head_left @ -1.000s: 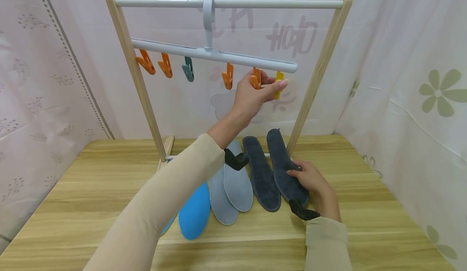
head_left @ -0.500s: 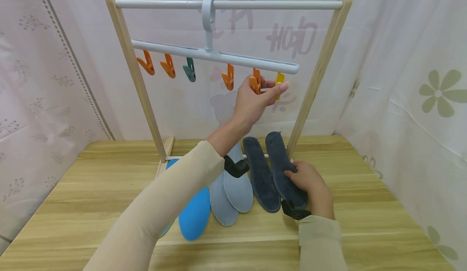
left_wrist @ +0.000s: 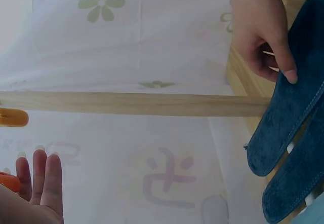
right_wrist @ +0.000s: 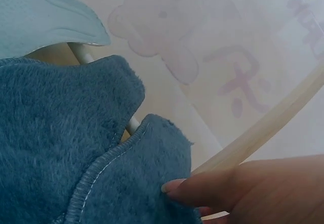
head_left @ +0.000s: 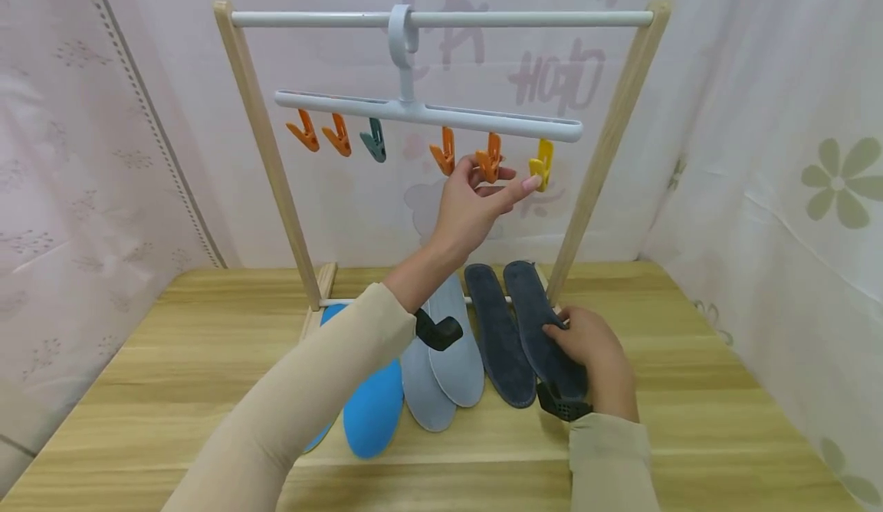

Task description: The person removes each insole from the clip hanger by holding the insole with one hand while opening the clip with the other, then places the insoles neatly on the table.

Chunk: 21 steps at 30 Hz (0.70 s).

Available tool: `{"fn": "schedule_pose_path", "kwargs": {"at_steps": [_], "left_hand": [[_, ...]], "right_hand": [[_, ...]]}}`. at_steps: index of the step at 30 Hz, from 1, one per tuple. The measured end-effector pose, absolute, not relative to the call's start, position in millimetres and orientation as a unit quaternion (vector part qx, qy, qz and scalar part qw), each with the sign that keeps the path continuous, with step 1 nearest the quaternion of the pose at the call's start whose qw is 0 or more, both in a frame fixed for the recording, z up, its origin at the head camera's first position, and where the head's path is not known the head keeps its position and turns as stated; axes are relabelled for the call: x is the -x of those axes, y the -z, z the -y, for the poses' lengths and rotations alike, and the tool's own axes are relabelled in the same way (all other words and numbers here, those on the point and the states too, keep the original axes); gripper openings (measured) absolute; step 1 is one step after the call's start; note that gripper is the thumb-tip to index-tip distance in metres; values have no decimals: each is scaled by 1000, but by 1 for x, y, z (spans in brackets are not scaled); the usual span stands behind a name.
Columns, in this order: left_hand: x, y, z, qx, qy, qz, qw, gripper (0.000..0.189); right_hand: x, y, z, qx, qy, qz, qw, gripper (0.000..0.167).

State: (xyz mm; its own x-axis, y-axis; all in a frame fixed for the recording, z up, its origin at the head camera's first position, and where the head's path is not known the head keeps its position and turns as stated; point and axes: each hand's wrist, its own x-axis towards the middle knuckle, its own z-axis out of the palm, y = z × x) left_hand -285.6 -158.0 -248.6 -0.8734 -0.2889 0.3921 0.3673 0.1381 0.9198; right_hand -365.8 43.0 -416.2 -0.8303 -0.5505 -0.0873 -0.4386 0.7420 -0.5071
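My left hand (head_left: 476, 198) is raised among the clothespins under the white hanger (head_left: 421, 112). Its fingers look fairly straight in the left wrist view, beside an orange clothespin (head_left: 490, 159). The thumb tip overlaps the lower end of the yellow clothespin (head_left: 543, 165) in the head view; contact cannot be told. Down on the table, my right hand (head_left: 595, 351) pinches the edge of the rightmost dark insole (head_left: 541, 328), thumb on top and fingers beneath. Another dark insole (head_left: 500, 336) lies alongside it. Fuzzy pile covers both in the right wrist view.
The hanger hooks over the top bar (head_left: 524, 19) of a wooden-legged rack. More orange clothespins and a green clothespin (head_left: 374, 141) hang to the left. Grey insoles (head_left: 457, 351) and blue insoles (head_left: 372, 412) lie on the wooden table (head_left: 690, 420). Curtains stand behind and on both sides.
The head view has shifted a little. My left hand sits slightly lower against the clothespins, and the yellow one shows more fully. The right hand keeps its hold on the insole.
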Motion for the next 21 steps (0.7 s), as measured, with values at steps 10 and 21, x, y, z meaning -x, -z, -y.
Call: {"fn": "schedule_pose_path", "kwargs": {"at_steps": [10, 21], "left_hand": [[269, 265, 163, 39, 626, 745, 226, 60], [222, 301, 201, 51, 505, 845, 169, 55]], "right_hand": [[360, 396, -48, 292, 242, -919, 107, 58], [323, 342, -38, 353, 306, -884, -11, 54]]}}
